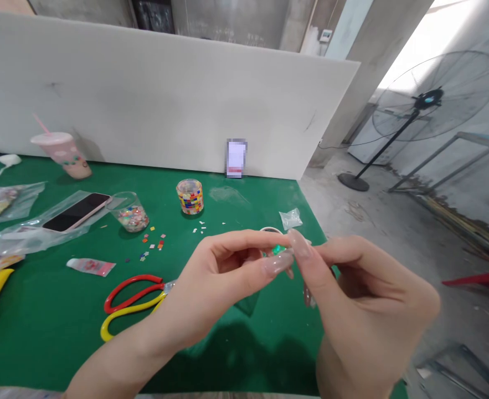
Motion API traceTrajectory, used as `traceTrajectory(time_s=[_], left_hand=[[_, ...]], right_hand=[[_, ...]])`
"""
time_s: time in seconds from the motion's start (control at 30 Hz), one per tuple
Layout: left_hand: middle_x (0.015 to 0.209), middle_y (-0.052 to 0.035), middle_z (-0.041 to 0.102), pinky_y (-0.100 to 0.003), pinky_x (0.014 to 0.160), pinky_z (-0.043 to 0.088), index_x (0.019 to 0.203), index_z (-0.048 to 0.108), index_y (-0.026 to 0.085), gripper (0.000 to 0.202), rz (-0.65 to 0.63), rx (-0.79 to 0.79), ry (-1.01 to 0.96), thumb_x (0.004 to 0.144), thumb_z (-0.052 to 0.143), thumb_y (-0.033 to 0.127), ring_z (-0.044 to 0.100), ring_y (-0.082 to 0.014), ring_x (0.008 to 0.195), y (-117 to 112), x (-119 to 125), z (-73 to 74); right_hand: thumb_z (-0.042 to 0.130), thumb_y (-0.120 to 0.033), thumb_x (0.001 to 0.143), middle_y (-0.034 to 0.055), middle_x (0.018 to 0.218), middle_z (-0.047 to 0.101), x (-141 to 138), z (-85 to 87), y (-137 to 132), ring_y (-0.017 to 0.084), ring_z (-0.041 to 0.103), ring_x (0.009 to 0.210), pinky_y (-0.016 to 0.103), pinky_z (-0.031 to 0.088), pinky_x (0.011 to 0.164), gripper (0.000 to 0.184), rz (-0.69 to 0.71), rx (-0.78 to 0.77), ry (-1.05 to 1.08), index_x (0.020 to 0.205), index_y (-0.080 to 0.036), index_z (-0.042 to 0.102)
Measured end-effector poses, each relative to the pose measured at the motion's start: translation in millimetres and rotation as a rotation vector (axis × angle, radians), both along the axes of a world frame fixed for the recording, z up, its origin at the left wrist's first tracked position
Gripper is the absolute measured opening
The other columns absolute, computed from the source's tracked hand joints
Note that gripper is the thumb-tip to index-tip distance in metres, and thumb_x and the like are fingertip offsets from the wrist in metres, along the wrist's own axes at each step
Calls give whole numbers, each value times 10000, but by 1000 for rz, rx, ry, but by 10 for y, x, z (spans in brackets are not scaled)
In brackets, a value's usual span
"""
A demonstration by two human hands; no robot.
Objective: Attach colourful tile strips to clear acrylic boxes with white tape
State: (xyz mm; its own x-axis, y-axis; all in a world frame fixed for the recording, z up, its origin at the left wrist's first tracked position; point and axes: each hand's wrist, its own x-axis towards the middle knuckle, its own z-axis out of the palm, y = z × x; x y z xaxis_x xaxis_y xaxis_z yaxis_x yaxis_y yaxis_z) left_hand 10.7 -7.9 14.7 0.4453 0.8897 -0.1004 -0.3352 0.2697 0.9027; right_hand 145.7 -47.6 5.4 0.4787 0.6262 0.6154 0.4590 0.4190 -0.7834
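Observation:
My left hand (223,271) is raised over the table, thumb and forefinger pinching a small shiny green piece (278,250). My right hand (364,293) meets it at the fingertips, thumb and forefinger pressed together; whatever they grip is hidden. Behind the fingers shows part of a white round rim (270,229), the rest of it covered by my hands. Below my left forearm lie scissors (134,293) with one red and one yellow handle, their blades mostly out of sight. Beyond my hands stands a small cup covered in colourful mosaic tiles (190,197).
A clear cup of mosaic pieces (133,213), loose tiles (160,245), a tube (90,266) and a phone (78,211) lie to the left. A pink tumbler (63,152) and an upright phone (236,158) stand by the white board (153,100). A small clear packet (291,219) lies at right.

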Motion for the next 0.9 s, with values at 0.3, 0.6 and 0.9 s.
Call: traceTrajectory(time_s=[0.3,0.6,0.9], left_hand=[[1011,-33,876,-224,857,610,886,915,302,83,-4,-4,-46,841,869,248,763,-177,937,2,-4,-9],[1039,-20,885,-230,858,605,874,911,317,128,-31,-30,-43,814,837,233,789,-179,969,15,-26,1],[976,-30,878,-208,748,566,857,910,314,65,4,10,5,848,853,284,737,-161,895,16,-14,0]], right_hand=[[823,-122,840,-77,508,551,-13,25,15,67,438,442,219,370,415,318,-5,8,0,591,-220,651],[823,-101,851,-74,533,544,4,-5,-21,78,448,471,234,392,445,283,6,9,-30,644,-230,680],[819,-114,877,-73,549,580,88,-20,-24,77,481,456,223,387,412,258,59,23,-138,683,-236,700]])
